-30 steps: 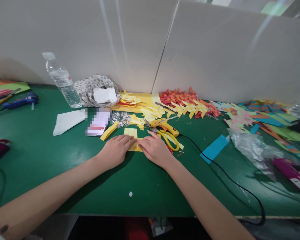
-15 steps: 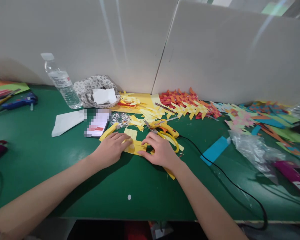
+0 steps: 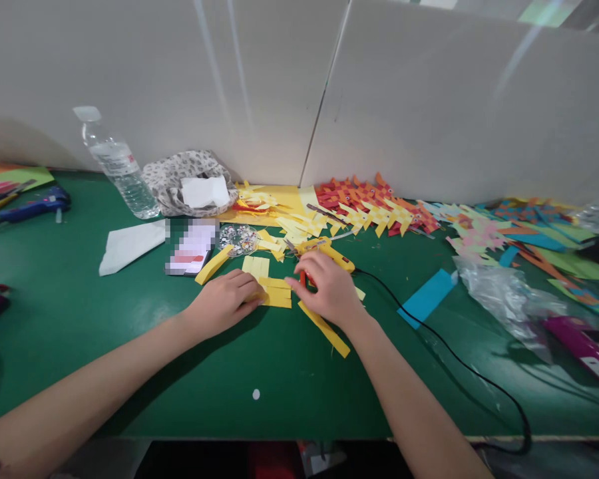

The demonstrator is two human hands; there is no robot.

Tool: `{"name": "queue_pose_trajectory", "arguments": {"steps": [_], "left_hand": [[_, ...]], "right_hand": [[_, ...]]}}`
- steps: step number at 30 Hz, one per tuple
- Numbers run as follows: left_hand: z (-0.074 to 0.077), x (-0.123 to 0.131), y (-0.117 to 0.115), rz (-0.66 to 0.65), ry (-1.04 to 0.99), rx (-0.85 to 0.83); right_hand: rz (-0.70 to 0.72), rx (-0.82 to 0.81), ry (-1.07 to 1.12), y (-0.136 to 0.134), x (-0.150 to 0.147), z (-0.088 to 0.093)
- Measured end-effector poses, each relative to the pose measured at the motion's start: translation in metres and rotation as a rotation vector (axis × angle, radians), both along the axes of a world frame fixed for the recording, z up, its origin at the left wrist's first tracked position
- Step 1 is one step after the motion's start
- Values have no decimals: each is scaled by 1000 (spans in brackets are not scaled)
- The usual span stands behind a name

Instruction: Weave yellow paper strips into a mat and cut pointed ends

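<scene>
My left hand (image 3: 223,301) rests on the green table (image 3: 130,332), its curled fingers pinning the left end of a folded yellow paper piece (image 3: 276,293). Right of the paper, my right hand (image 3: 330,287) is closed over the yellow-handled scissors (image 3: 302,275); only a red and metal bit shows past the fingers. A yellow glue gun (image 3: 332,253) lies just behind that hand. From under my right wrist a long yellow paper strip (image 3: 325,330) runs toward me. A slit yellow square (image 3: 256,266) lies behind the folded piece.
At the back stand a water bottle (image 3: 116,166), a patterned pouch (image 3: 187,179), a phone (image 3: 192,247), a dish of googly eyes (image 3: 239,238) and white paper (image 3: 128,243). Woven paper fish (image 3: 374,203) are piled at the wall. Blue paper (image 3: 426,296), a black cable (image 3: 454,352) and a plastic bag (image 3: 504,293) lie right.
My right hand left the folded yellow piece and moved right and back onto the scissors. The long yellow strip came into view beside my wrist. My left hand stayed on the paper.
</scene>
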State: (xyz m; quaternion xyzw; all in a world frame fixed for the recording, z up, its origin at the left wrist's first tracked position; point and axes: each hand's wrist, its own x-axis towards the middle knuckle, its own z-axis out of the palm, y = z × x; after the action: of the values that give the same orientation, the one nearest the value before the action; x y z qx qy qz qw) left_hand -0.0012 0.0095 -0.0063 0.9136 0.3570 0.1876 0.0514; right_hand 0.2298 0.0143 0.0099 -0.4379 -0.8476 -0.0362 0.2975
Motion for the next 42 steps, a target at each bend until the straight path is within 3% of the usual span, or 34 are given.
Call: {"name": "queue_pose_trajectory", "arguments": {"steps": [3,6,11,19,24,27,33,42], "left_hand": [[-2,0,1,6,-15,-1],[-5,0,2,16,-37,-2],[-7,-1,3,28,-39,28],[-1,1,-2,188,8,78],[0,-1,-1,113,-52,71],[-1,-2,0,67,-70,59],[0,-1,-1,42,-93,75],[2,-1,0,74,-145,-15]], "right_hand": [[-274,100,77,11,16,-2],[-511,19,47,21,29,-12],[-607,-132,-25,29,38,-25],[-540,-97,161,37,46,-28],[-592,-44,512,37,47,-20],[-526,-59,621,36,45,-17],[-319,-162,507,31,42,-21],[-113,-149,240,18,23,-17]]}}
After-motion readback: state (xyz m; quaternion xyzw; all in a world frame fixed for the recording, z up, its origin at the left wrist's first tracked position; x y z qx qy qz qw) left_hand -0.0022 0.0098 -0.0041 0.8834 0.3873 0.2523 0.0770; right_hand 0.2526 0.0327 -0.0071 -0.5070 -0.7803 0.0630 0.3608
